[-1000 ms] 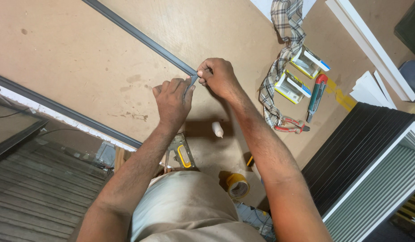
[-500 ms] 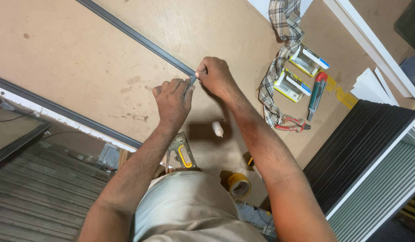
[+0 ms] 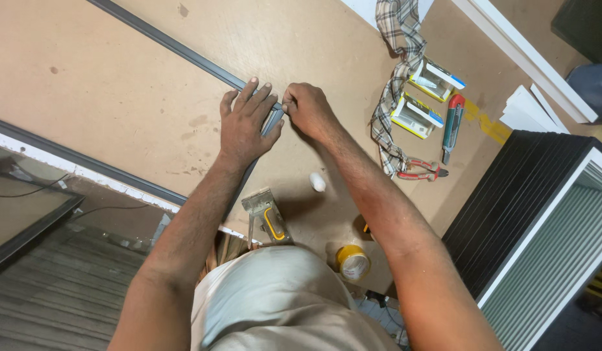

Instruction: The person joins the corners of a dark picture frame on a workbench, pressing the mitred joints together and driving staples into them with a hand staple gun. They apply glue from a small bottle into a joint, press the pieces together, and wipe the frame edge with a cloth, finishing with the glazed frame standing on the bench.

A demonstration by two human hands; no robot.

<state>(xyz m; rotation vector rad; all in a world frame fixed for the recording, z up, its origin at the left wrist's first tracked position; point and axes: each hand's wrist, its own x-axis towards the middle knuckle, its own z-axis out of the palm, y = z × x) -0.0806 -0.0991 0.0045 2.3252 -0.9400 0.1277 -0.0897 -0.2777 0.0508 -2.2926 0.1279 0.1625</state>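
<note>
A dark grey strip (image 3: 177, 52) runs diagonally across a brown board (image 3: 119, 110) and meets a second strip at a corner in the middle. My left hand (image 3: 245, 123) lies flat over that corner with its fingers spread, pressing on the second strip, which runs down under the palm and wrist. My right hand (image 3: 308, 110) sits just to the right, fingers curled, its thumb and forefinger pinching the strip's end at the corner. The two hands touch.
A staple gun (image 3: 267, 218), a small white piece (image 3: 318, 182) and a yellow tape roll (image 3: 353, 261) lie near my body. A plaid cloth (image 3: 395, 65), two small boxes (image 3: 414, 116), a utility knife (image 3: 452, 123) and red pliers (image 3: 421, 170) lie right. A black-framed panel (image 3: 509, 201) stands at far right.
My left hand has opened from a curled grip and now lies flat on the strip's corner. My right hand stays at the corner.
</note>
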